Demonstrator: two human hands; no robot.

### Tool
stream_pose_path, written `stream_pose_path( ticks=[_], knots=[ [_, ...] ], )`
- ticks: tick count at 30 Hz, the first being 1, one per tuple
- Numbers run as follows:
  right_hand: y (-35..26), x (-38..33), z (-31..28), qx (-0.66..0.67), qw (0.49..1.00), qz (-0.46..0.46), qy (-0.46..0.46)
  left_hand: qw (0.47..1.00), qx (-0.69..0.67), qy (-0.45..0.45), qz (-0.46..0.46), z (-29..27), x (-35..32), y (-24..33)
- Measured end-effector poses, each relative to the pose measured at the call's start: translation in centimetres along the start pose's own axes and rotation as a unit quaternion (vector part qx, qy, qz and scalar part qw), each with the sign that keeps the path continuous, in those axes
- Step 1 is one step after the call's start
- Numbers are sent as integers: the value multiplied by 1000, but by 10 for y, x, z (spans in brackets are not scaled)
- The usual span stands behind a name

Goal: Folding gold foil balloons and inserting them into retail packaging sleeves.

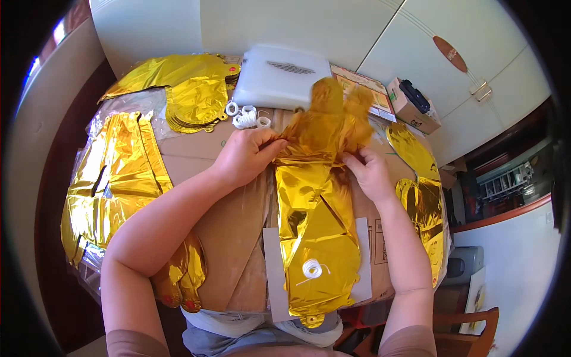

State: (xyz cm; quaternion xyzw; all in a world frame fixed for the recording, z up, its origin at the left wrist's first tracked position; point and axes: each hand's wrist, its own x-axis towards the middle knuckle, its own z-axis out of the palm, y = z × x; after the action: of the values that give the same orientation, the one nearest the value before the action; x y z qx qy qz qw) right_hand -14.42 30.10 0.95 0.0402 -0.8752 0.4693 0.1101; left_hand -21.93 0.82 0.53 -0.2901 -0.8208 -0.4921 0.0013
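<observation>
A flat gold foil balloon (pixel 315 208) lies lengthwise in front of me, its far end lifted and smeared by motion. My left hand (pixel 247 156) pinches its left edge between thumb and fingers. On the opposite edge my right hand (pixel 370 174) grips the same foil, thumb on top. Under the near part of the balloon is a white sheet (pixel 275 273), showing at both sides. A small roll of white ribbon (pixel 311 269) rests on the foil near me, with a loose tail.
Cardboard (pixel 229 238) covers the table. Stacked gold foil balloons (pixel 196 95) lie at the back left, with more foil (pixel 113 178) at left and right (pixel 419 196). Behind are ribbon rolls (pixel 247 118), a clear plastic pack (pixel 279 77) and a small box (pixel 413 110). A wooden chair (pixel 485 333) stands near right.
</observation>
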Motion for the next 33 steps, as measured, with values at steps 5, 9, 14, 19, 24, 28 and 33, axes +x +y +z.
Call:
stream_pose_path(
  ticks=[5,9,14,19,24,28,33],
  knots=[
    [10,26,3,72,992,96,23,984,-154,64,-57,3,3,4],
    [11,28,1,32,993,105,48,996,-40,72,16,1,0,0],
    [4,13,-1,-64,994,54,73,965,159,37,206,4,-6,-8],
    [-13,-5,-5,-194,979,-68,1,947,210,7,243,5,-12,-5],
    [-6,-14,4,-232,965,-123,5,943,221,-58,241,6,-11,-1],
    [-4,-14,3,-224,965,-133,2,942,216,-109,232,4,-12,-1],
    [-3,-15,3,-227,964,-136,6,936,228,-129,235,3,-13,0]
  ],
)
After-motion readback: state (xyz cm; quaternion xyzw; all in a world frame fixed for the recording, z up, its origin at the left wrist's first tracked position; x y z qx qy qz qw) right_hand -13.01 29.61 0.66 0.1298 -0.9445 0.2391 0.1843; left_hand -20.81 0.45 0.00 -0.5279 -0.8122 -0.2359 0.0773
